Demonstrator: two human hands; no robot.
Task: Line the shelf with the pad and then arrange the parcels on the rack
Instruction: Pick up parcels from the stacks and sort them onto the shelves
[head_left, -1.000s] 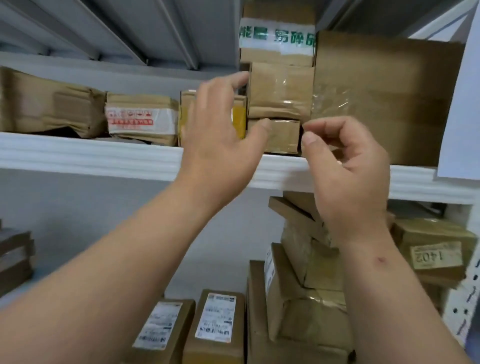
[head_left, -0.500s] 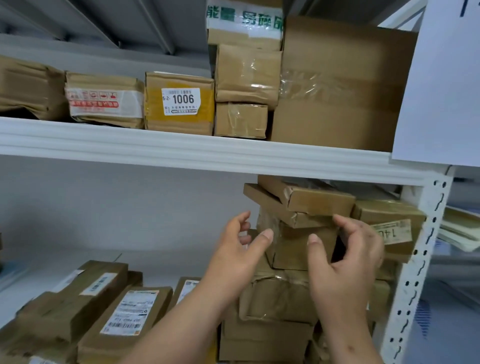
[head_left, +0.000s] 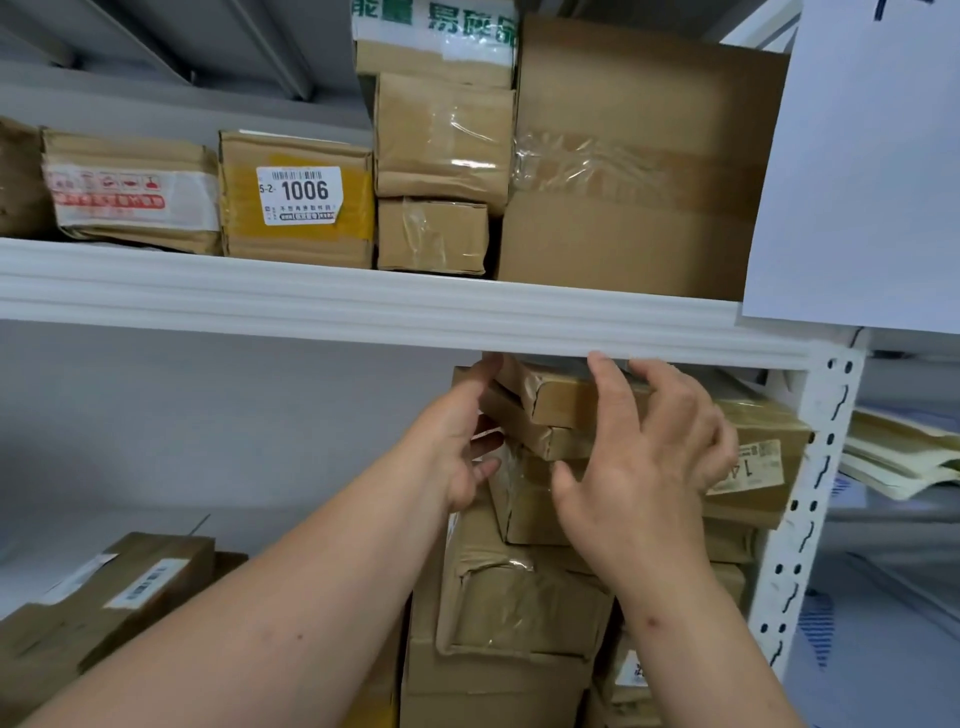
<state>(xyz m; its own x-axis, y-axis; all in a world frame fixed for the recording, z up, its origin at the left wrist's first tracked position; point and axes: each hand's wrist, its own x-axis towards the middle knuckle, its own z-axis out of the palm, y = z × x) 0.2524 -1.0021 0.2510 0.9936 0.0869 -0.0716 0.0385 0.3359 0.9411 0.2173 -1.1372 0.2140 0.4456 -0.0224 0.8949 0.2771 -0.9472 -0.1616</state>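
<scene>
A tall stack of brown parcels (head_left: 519, 608) fills the right end of the lower shelf, reaching almost to the white upper shelf edge (head_left: 311, 301). Two flat parcels lie on top: the upper one (head_left: 561, 400) and one beneath it (head_left: 550, 441). My left hand (head_left: 457, 441) clasps their left end, thumb up near the shelf edge. My right hand (head_left: 644, 467) covers their front right, with fingers over the top parcel and thumb underneath. No pad can be made out.
The upper shelf holds a parcel labelled 1006 (head_left: 296, 202), smaller taped boxes (head_left: 441, 140) and a large carton (head_left: 634, 171). A labelled parcel (head_left: 763, 467) sits beside the white perforated upright (head_left: 815, 493). More parcels (head_left: 104, 597) lie at lower left. A white sheet (head_left: 872, 156) hangs top right.
Both hands dropped from the upper shelf to the lower shelf's stack and then rose onto the two flat parcels at its top. The view tilted down and to the right.
</scene>
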